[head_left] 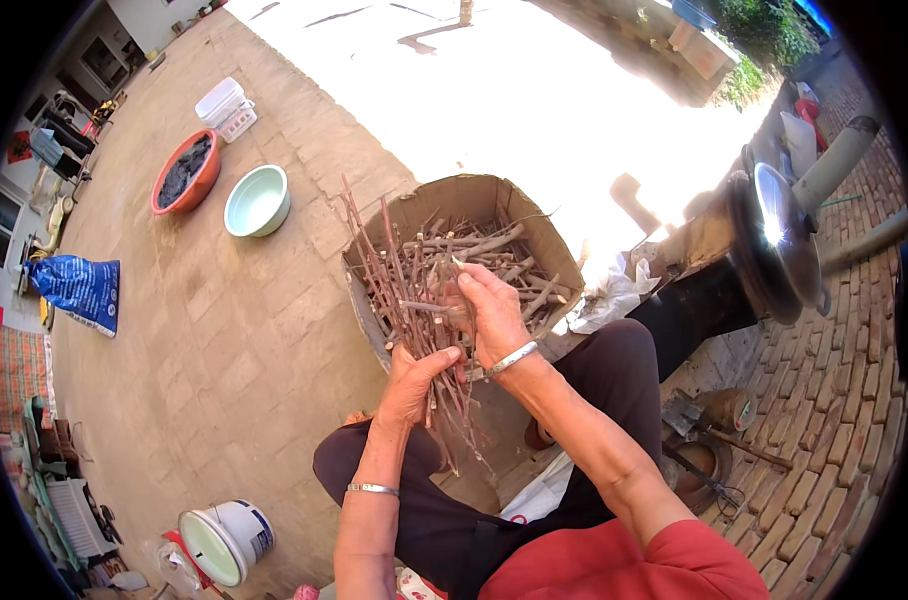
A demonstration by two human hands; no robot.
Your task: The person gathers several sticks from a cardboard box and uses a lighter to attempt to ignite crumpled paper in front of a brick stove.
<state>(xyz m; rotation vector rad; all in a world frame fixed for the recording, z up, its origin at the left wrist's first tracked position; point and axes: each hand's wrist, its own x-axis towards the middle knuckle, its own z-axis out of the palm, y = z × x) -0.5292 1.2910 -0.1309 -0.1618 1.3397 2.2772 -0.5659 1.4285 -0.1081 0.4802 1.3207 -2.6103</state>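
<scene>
A bundle of thin brown twigs stands slanted in front of me, its lower ends over my lap. Around its lower part my left hand is wrapped, thumb across the front. Higher up, my right hand pinches some twigs at the bundle's right side, fingers closed. Just beyond both hands sits an open cardboard box filled with cut sticks. The bundle covers the box's near left part.
At the right stands a black stove with a shiny lid and pipes, close to my knee. A white plastic bag lies beside the box. Farther left are a mint basin, an orange basin and a white bucket.
</scene>
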